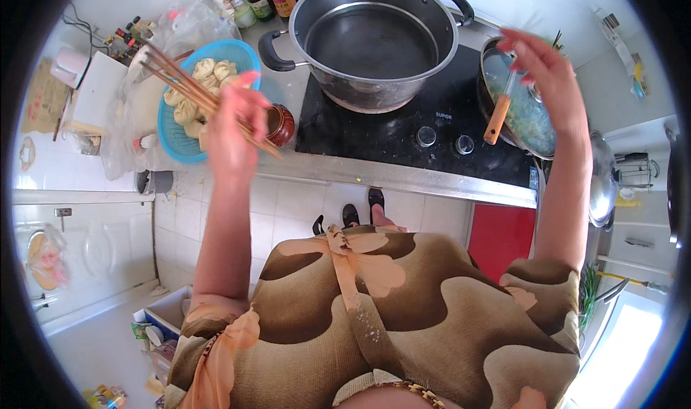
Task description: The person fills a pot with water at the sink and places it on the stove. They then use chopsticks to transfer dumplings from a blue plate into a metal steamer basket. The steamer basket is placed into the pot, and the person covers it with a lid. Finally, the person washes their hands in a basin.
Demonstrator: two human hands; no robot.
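Observation:
Several wooden chopsticks (197, 90) are held in my left hand (237, 117), over a blue plastic basket (251, 58) of pale dough dumplings or buns (186, 112). Beside that hand stands a brown glazed jar (280, 125). My right hand (540, 66) is raised over the glass lid (523, 106) of a pan at the right. Its fingers are partly spread, near a wooden-handled utensil (499, 112) that lies across the lid; whether they touch it I cannot tell. A large steel pot (372, 87) with two black handles stands between my hands on the cooktop.
The black cooktop (345, 131) has two knobs along its front. Seasoning bottles (262, 4) and plastic bags (200, 23) stand at the back left. Another metal lid (602, 179) rests at the right. A metal edge (421, 185) runs along the counter before me.

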